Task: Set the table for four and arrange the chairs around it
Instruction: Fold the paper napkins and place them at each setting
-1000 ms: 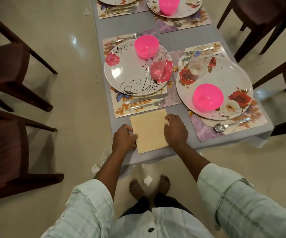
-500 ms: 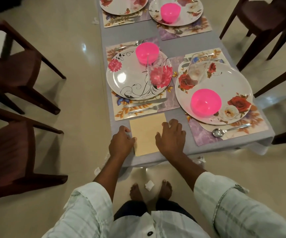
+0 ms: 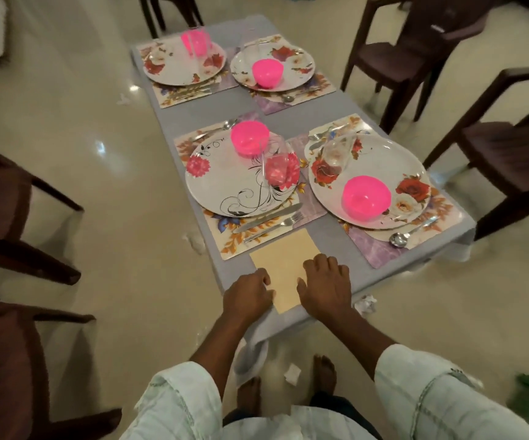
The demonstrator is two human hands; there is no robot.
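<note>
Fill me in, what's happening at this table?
A person stands at the near end of the table, with the left hand and right hand resting on a yellow napkin lying flat on it. Four places already have plates, pink bowls and cutlery. The dark chairs stand apart from the table.

Person, seen from above. Shirt [image 3: 288, 423]: pale mint-white fabric with faint woven check lines; dark round button at the front placket. Left sleeve [image 3: 177, 404]: rolled to the forearm, cuff edged with light stitching. Right sleeve [image 3: 431, 398]: rolled likewise, thin grey stripes crossing it, small dark mark at the cuff fold. Trousers [image 3: 330, 404]: dark, navy or black, only partly visible. Left hand [image 3: 248, 298] and right hand [image 3: 326, 285]: bare, no rings or watch. Feet [image 3: 323, 373]: bare.
</note>
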